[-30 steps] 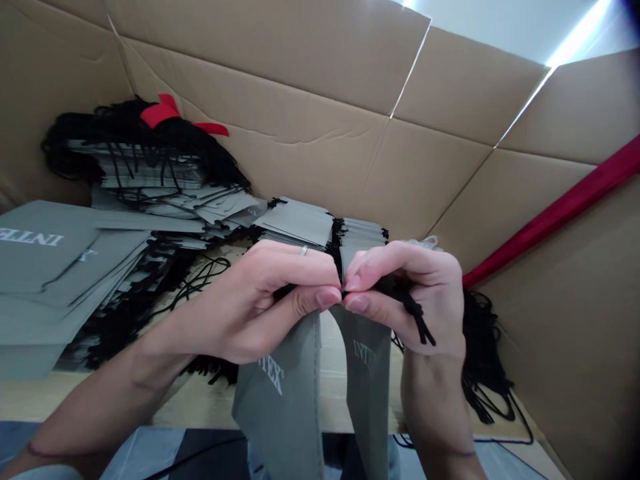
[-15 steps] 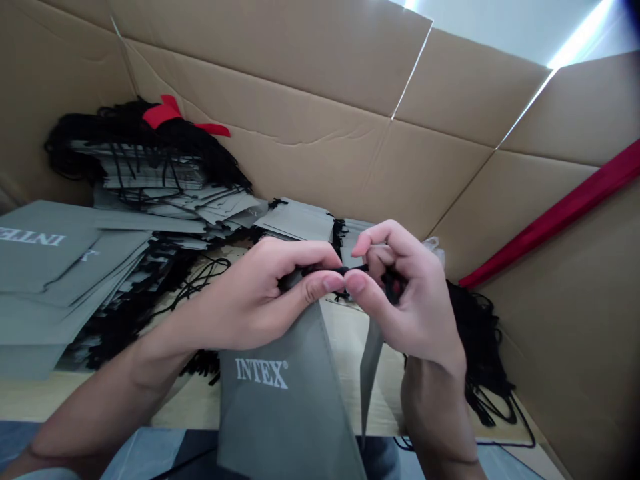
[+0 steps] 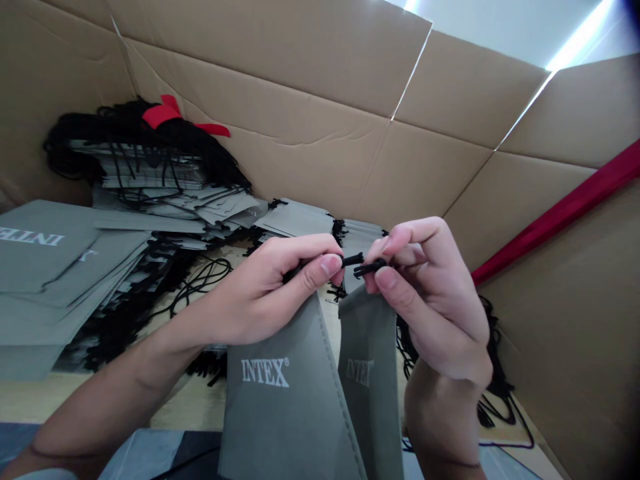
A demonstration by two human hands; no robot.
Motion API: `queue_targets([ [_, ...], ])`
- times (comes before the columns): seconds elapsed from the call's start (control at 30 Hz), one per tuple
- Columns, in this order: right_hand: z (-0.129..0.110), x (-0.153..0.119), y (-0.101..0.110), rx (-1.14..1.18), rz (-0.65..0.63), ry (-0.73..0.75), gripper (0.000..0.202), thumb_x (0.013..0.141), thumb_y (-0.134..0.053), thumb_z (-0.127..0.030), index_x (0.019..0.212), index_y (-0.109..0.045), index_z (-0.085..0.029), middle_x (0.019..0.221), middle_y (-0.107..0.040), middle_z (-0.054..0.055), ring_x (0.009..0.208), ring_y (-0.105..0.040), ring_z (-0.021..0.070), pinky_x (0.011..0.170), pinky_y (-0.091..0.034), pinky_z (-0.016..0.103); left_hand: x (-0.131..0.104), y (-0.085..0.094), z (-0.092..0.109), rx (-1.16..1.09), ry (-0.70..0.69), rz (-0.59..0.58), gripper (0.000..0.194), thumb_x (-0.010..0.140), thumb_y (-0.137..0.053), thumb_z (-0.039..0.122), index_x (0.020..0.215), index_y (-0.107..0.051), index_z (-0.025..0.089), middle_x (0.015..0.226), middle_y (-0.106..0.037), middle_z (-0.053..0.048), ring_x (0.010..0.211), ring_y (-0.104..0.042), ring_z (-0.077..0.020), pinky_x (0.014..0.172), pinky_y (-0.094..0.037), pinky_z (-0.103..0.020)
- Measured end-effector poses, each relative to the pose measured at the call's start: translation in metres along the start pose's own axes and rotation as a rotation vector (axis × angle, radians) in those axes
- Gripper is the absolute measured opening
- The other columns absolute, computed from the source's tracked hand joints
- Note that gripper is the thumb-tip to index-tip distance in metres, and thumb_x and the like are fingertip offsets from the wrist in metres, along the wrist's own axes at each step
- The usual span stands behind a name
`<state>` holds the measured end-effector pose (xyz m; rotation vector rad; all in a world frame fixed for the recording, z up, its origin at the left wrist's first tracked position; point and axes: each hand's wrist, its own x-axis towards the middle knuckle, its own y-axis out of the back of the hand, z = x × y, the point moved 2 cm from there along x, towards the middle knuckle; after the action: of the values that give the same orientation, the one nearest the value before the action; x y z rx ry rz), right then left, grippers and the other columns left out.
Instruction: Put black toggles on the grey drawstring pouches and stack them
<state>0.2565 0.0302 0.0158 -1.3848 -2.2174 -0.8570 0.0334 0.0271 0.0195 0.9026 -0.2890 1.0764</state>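
My left hand [image 3: 273, 290] is closed, thumb against bent forefinger, on the top of a grey drawstring pouch [image 3: 287, 427] lettered INTEX. A short black cord end [image 3: 353, 259] sticks out past its thumb. In the fingertips of my right hand [image 3: 440, 300] is pinched a knotted black cord [image 3: 369, 268] with two ends pointing left. Below that hand hangs a second grey pouch [image 3: 373, 413], also marked INTEX and partly behind the first. The two cord pieces are close together; whether they touch I cannot tell.
Grey INTEX pouches [image 3: 45, 267] are piled at the left. Behind them, a stack [image 3: 150, 173] carries black cords [image 3: 200, 143] and a red strip [image 3: 163, 115]. More pouches [image 3: 297, 219] lie at the back. Black cords [image 3: 497, 400] lie at the right; cardboard walls [image 3: 300, 87] surround the table.
My right hand has moved right and turned, parting from the left fingertips. The second pouch now shows its face, and both cord ends have come into sight. My left hand has barely moved.
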Motion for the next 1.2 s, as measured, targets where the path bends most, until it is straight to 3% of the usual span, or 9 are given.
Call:
queue_targets([
  [0.13,0.0018,-0.0007,-0.0024,0.005,-0.040,0.038,0.020,0.113,-0.066,-0.016,0.125,-0.061,-0.031,0.116,-0.068,0.001,0.095,-0.070,0.0154,0.080,-0.059,0.030,-0.0012,-0.0006,0.0007,-0.045,-0.002,-0.002,0.031,0.119,-0.050,0.023,0.094,-0.068,0.018,0.076,-0.052,0.005,0.064,-0.043,-0.0078,0.054,-0.037,-0.020],
  [0.53,0.0019,0.0008,-0.0036,-0.039,-0.054,0.030,0.019,0.113,-0.067,-0.018,0.124,-0.058,-0.030,0.105,-0.072,0.000,0.090,-0.070,0.0175,0.074,-0.053,0.033,-0.0016,-0.0008,0.0030,-0.095,0.034,-0.035,0.029,0.119,-0.051,0.024,0.096,-0.069,0.019,0.075,-0.054,0.006,0.061,-0.040,-0.0067,0.052,-0.033,-0.019],
  [1.0,-0.0012,0.0007,-0.0061,-0.090,-0.006,0.027,0.011,0.113,-0.066,-0.025,0.119,-0.058,-0.029,0.101,-0.073,0.002,0.086,-0.073,0.0199,0.072,-0.057,0.035,-0.0022,-0.0021,0.0022,-0.061,0.006,-0.011,0.028,0.118,-0.054,0.026,0.095,-0.070,0.019,0.074,-0.055,0.004,0.061,-0.043,-0.0095,0.052,-0.035,-0.022],
  [1.07,-0.0019,0.0004,-0.0069,-0.116,0.015,0.035,0.014,0.110,-0.070,-0.025,0.118,-0.059,-0.029,0.101,-0.073,0.002,0.086,-0.073,0.0197,0.071,-0.058,0.034,-0.0025,-0.0034,0.0011,-0.049,0.020,0.006,0.032,0.118,-0.053,0.028,0.092,-0.067,0.019,0.073,-0.053,0.004,0.062,-0.042,-0.0100,0.053,-0.035,-0.023],
  [1.2,-0.0047,0.0021,-0.0100,-0.313,0.098,0.124,0.030,0.094,-0.090,-0.019,0.109,-0.066,-0.029,0.096,-0.071,-0.002,0.079,-0.068,0.0157,0.067,-0.058,0.029,-0.0037,-0.0093,-0.0017,-0.044,0.035,0.048,0.035,0.118,-0.054,0.036,0.091,-0.066,0.017,0.075,-0.054,0.003,0.067,-0.047,-0.0106,0.059,-0.040,-0.024],
])
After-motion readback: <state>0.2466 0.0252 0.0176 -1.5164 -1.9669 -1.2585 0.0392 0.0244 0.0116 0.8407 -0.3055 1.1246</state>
